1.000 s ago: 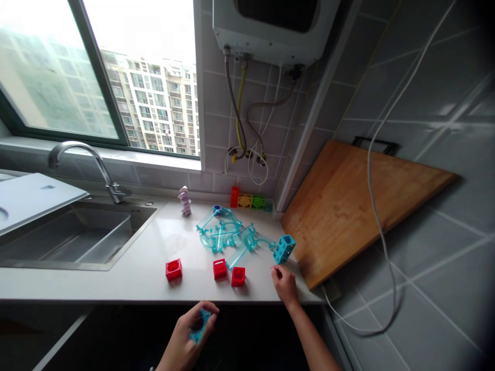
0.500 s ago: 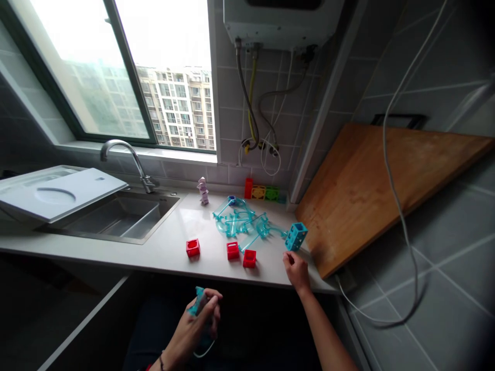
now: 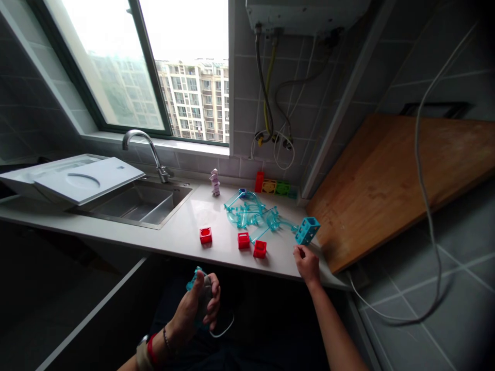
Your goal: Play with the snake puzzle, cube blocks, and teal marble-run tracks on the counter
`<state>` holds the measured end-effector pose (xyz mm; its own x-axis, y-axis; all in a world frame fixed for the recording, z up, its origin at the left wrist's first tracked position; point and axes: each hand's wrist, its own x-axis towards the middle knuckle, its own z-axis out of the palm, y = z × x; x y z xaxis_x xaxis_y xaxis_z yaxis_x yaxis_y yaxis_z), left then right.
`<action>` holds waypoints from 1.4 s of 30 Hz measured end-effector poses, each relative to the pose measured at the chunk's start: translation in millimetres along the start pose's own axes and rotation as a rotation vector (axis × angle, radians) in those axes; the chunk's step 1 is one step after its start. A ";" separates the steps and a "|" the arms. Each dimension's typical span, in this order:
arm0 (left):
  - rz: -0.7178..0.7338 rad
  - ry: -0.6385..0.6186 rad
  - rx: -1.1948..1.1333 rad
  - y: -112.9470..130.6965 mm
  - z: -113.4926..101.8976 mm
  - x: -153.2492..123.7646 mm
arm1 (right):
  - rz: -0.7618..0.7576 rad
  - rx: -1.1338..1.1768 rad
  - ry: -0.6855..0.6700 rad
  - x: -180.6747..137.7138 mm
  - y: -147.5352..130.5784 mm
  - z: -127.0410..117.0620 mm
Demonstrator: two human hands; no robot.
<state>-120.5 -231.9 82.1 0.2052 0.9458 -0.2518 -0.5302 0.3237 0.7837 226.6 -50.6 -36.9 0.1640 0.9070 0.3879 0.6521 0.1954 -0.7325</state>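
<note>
My left hand [image 3: 197,309] hangs below the counter edge, its fingers closed round a clear teal plastic piece [image 3: 192,282]; a thin pale loop shows under the hand. On the white counter [image 3: 181,232], my right hand [image 3: 307,264] rests near the front edge with curled fingers, just below a tilted teal cube block [image 3: 307,230]. I cannot see anything in that hand. A heap of clear teal track pieces [image 3: 253,214] lies behind. Three red cube blocks [image 3: 205,235] [image 3: 243,240] [image 3: 260,249] stand in a loose row.
A steel sink [image 3: 135,203] with a tap [image 3: 145,147] and a white lid [image 3: 77,180] is at the left. A small pale block tower [image 3: 215,182], coloured blocks [image 3: 274,186] by the wall, a leaning wooden board [image 3: 390,175] and a hanging white cable [image 3: 425,196] are at the right.
The camera has swung left and pulled back. My left hand dropped lower below the counter edge, still gripping the teal piece. My right hand stays by the teal cube.
</note>
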 end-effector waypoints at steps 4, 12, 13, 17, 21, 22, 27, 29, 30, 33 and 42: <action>0.014 0.017 -0.005 -7.2 -1.5 2.3 | -0.020 -0.020 -0.025 0.3 -2.7 -0.8; 0.138 0.077 0.034 1.0 -14.9 15.2 | -0.046 -0.062 -0.095 1.6 -9.5 -2.2; 0.146 0.078 0.039 3.2 -15.8 20.3 | -0.043 -0.070 -0.107 1.9 -10.3 -3.2; 0.188 0.020 0.028 18.9 -13.2 53.6 | -0.041 -0.110 -0.192 6.5 -19.8 -10.1; 0.276 -0.058 0.013 53.4 4.0 95.0 | -0.098 -0.164 -0.350 23.2 -45.4 -17.7; 0.307 -0.069 0.000 65.1 10.5 103.1 | -0.121 -0.186 -0.388 29.8 -54.0 -18.9; 0.537 -0.099 -0.122 125.4 38.0 125.6 | -0.232 -0.375 -0.507 77.2 -95.6 -13.9; 0.583 -0.141 -0.115 141.6 39.4 133.6 | -0.262 -0.479 -0.532 102.8 -104.3 -5.3; 0.581 -0.164 -0.100 146.5 37.9 138.9 | -0.269 -0.534 -0.545 116.6 -106.0 0.1; 0.497 -0.206 -0.074 147.2 28.0 157.8 | -0.269 -0.686 -0.604 158.0 -102.1 17.7; 0.245 -0.223 -0.003 101.7 -5.6 187.4 | -0.297 -0.889 -0.896 208.6 -73.2 56.2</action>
<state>-140.6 -21.6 111.4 0.2461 0.9664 0.0741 -0.5882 0.0881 0.8039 171.5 145.3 66.2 -0.3954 0.8716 -0.2899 0.8994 0.4315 0.0704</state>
